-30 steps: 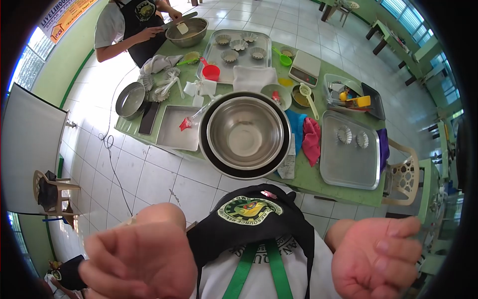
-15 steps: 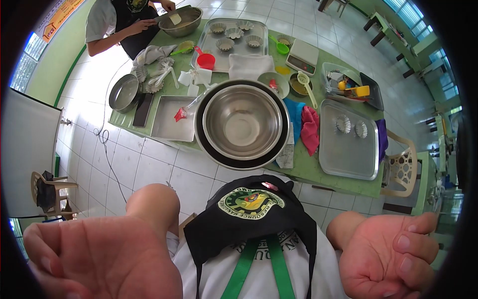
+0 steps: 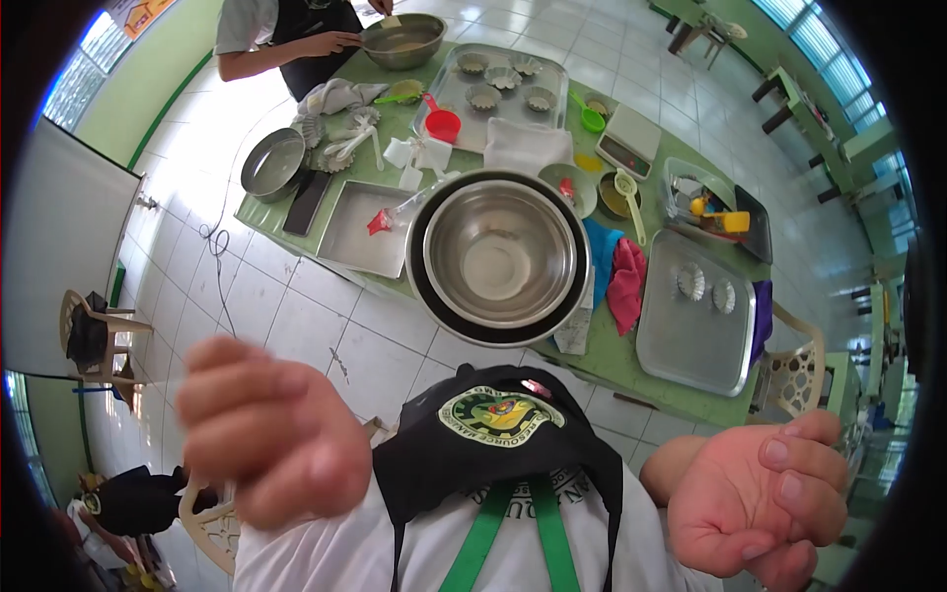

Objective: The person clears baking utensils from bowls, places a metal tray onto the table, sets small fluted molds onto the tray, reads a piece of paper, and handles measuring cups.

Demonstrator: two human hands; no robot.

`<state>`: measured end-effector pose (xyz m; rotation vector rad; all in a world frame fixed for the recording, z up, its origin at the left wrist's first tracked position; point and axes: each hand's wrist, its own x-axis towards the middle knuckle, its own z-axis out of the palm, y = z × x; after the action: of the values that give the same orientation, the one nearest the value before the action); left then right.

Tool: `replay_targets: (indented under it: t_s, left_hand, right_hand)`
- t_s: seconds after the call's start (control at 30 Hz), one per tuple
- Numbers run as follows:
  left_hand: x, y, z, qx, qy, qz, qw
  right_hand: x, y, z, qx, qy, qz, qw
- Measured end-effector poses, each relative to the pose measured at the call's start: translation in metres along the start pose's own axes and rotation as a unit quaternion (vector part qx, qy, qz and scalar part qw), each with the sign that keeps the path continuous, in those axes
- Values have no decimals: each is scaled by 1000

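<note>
- Left hand (image 3: 276,434): one, raised; fingers curled in, blurred, so whether they pressed together could not be told.
- Right hand (image 3: 760,498): one, palm turned up; fingers bent loosely over the palm, the grasp unclosed.
- Inner bowl (image 3: 498,266): one, smooth shiny metal; lay ahead of and between the two hands' fingers, apart from both. Round, with no long axis; mouth pointed upward.
- Outer bowl (image 3: 503,336): one, round and wider, dark inside; ringed the inner bowl, mouth likewise upward.
- Pan (image 3: 353,237): one, rectangular, dull metal; lay ahead of the left fingers.
- Brush (image 3: 379,223): one, red-headed, over the pan, its pale handle slanting toward the bowls.
- Near tray (image 3: 691,340): one, metal, round-cornered; lay beyond the right fingers, its long axis running away from them.
- Small tins (image 3: 692,282): two, fluted metal, on the near tray.
- Far tray (image 3: 511,111): one, metal, farther from the fingers than the bowls; carried five fluted tins (image 3: 503,78).
- Cloths: one pink (image 3: 625,286), crumpled, and one blue (image 3: 602,252), between bowls and near tray, ahead of the right fingers.
- Table (image 3: 612,370): one, green-topped, beneath these wares.
</note>
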<state>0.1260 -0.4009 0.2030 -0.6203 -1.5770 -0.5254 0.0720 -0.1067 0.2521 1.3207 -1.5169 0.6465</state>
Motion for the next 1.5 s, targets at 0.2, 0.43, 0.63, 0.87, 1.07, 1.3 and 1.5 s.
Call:
replay_targets:
  t_s: [0.2, 0.43, 0.63, 0.87, 1.07, 1.3, 1.5]
  left_hand:
    - [-56, 8, -9, 61, -215, -369, 902]
    - [-76, 43, -2, 101, -326, -511, 789]
    - [-79, 58, 29, 111, -373, -515, 764]
    - [-79, 69, 44, 60, -413, -513, 750]
    - [-99, 40, -4, 61, -418, -504, 754]
    - [-144, -26, -122, 56, -425, -563, 707]
    - [-186, -80, -248, 65, -497, -602, 622]
  right_hand:
    - [-23, 8, 7, 24, 93, 85, 992]
    - [-56, 48, -25, 56, 81, 93, 991]
    - [-95, 71, -47, 15, 55, 201, 978]
    - [-148, 88, -27, -30, -85, 378, 922]
    - [-153, 59, 31, 36, -119, 462, 878]
    - [-73, -8, 182, 115, -186, 397, 891]
    - [-16, -89, 326, 239, -292, 285, 881]
